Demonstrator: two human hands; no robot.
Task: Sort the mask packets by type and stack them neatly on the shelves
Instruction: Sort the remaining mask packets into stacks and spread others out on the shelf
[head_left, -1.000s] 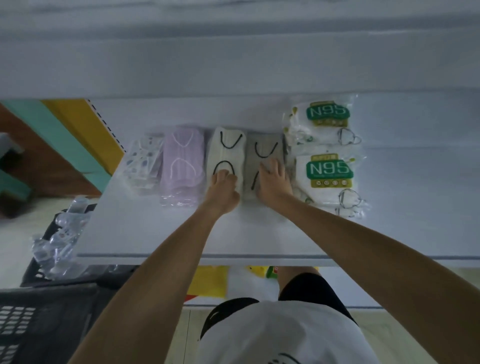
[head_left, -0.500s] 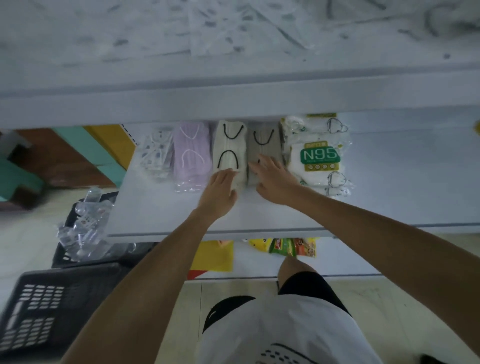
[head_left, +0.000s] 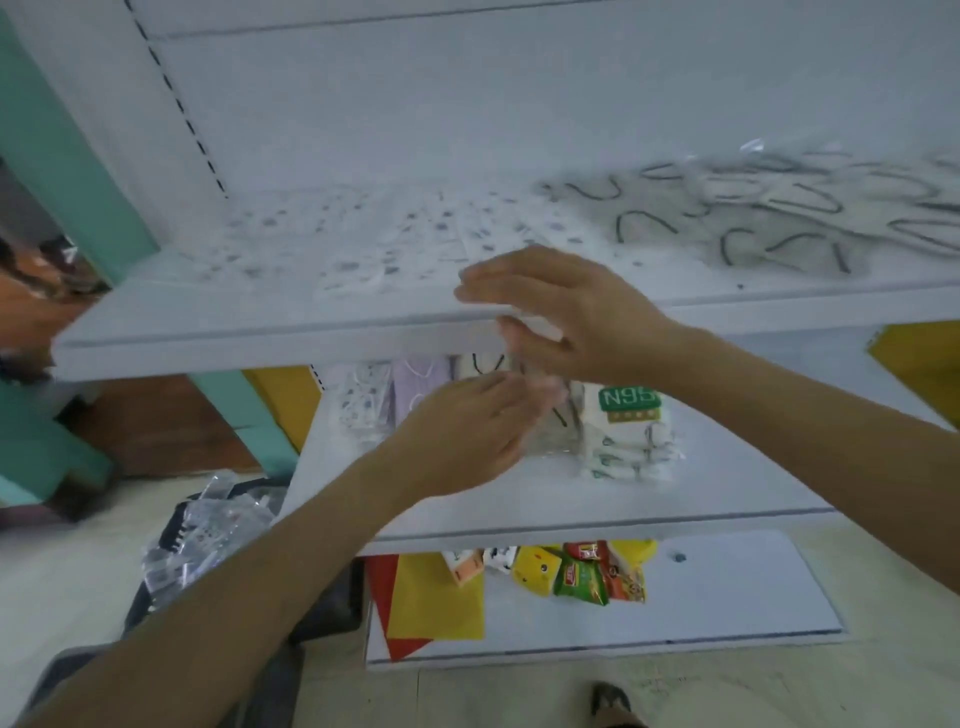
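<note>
White shelving fills our view: loose mask packets (head_left: 363, 249) litter the upper shelf (head_left: 234, 338), sorted stacks (head_left: 626, 426) sit on the middle shelf (head_left: 737, 467). Our left hand (head_left: 467, 436) and right hand (head_left: 566, 317) hover flat-fingered, apparently empty; a careless sweep could knock slippery packets off the edge.

Dim bluish light, heavy motion blur throughout, wide-angle bending at edges

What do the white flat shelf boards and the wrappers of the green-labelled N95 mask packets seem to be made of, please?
White flat shelf boards: probably painted or powder-coated sheet metal, matte; the surface is even and the front edge forms a thin folded lip.
Green-labelled N95 mask packets: seemingly clear plastic film, finish blurred; ear loops show through below the printed label.
</note>
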